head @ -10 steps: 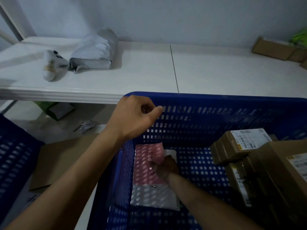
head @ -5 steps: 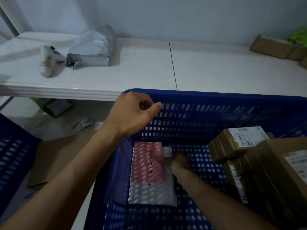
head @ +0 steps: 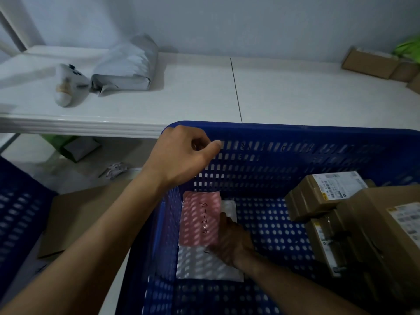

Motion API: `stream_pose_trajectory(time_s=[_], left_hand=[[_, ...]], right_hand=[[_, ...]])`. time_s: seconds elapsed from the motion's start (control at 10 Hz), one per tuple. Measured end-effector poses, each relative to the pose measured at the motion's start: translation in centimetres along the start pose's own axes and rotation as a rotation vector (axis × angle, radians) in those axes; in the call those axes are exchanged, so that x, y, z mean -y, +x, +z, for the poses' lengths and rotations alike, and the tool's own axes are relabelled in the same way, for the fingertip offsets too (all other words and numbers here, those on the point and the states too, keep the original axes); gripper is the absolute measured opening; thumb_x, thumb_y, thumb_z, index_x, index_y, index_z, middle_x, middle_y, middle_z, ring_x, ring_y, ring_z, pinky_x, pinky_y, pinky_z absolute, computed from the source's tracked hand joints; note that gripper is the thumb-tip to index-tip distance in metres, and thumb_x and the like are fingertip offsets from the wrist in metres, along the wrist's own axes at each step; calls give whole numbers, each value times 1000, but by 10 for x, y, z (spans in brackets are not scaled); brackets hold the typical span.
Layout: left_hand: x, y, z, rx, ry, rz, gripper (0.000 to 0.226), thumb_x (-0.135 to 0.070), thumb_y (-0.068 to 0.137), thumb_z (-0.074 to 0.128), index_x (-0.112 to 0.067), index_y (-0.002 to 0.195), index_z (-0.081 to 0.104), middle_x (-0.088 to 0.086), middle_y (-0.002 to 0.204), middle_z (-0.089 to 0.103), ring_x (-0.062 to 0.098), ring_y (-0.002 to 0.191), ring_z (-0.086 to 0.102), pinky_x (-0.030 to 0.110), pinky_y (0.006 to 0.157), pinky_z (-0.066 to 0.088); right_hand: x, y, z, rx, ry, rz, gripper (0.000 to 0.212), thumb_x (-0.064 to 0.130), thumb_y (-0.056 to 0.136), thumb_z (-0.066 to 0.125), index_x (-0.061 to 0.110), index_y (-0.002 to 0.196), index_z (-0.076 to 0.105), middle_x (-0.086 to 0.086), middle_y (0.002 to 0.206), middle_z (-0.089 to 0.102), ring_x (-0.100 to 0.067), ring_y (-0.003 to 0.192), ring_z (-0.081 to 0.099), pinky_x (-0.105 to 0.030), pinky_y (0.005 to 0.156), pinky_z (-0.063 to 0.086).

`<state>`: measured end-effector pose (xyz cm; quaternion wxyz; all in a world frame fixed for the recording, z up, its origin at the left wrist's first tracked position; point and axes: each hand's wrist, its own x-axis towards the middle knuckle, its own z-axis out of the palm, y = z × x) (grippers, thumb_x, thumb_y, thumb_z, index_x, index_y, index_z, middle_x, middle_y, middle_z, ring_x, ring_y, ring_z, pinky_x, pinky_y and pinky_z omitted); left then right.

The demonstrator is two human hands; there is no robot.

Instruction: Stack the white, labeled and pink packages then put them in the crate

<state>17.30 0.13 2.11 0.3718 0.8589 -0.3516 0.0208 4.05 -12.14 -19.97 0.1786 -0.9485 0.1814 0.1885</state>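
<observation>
My left hand (head: 181, 155) is loosely curled at the crate's (head: 295, 133) 10 o'clock corner, thumb against the perforated far wall just under the rim, clamped on nothing, just steadying. Stack sits flat on the crate floor at about 8 o'clock, beside the left wall: pink package (head: 200, 218) on top, white package (head: 204, 266) underneath and sticking out toward 6, a sliver of the labeled package (head: 229, 209) showing at the pink one's 3 o'clock edge. These look like thin poly mailers: light, floppy, slick, so I'd hold them flat across the face or pinch a long edge. My right hand (head: 229, 242) lies fingers-down on the stack's right edge, pressing rather than gripping. Brown boxes (head: 322, 196) crowd 3 o'clock.
</observation>
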Motion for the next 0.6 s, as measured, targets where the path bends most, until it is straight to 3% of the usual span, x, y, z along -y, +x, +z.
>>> stream_pose_trajectory(time_s=[0.3,0.5,0.6], left_hand=[[1,1,1,8,33,-12,33,-49,96,60,-24,82,77,-17,76,71,-2,73,65,20,63,45],[-1,0,0,20,43,-17,36,-50,96,59,-23,80,77,-13,76,73,3,71,66,27,64,52],[-2,-1,0,22,51,-17,39,-50,95,59,-22,74,75,-7,70,72,10,65,65,30,59,50]], right_hand=[[-2,-2,-5,8,-21,21,110,70,75,75,17,155,24,-6,142,57,-25,122,61,-38,94,56],[-3,-23,-31,-107,-126,-112,73,49,91,69,15,147,38,-9,146,47,-27,126,51,-39,91,55],[4,-32,-62,-149,-29,-116,60,45,93,68,15,140,45,-8,140,51,-25,121,55,-37,88,55]])
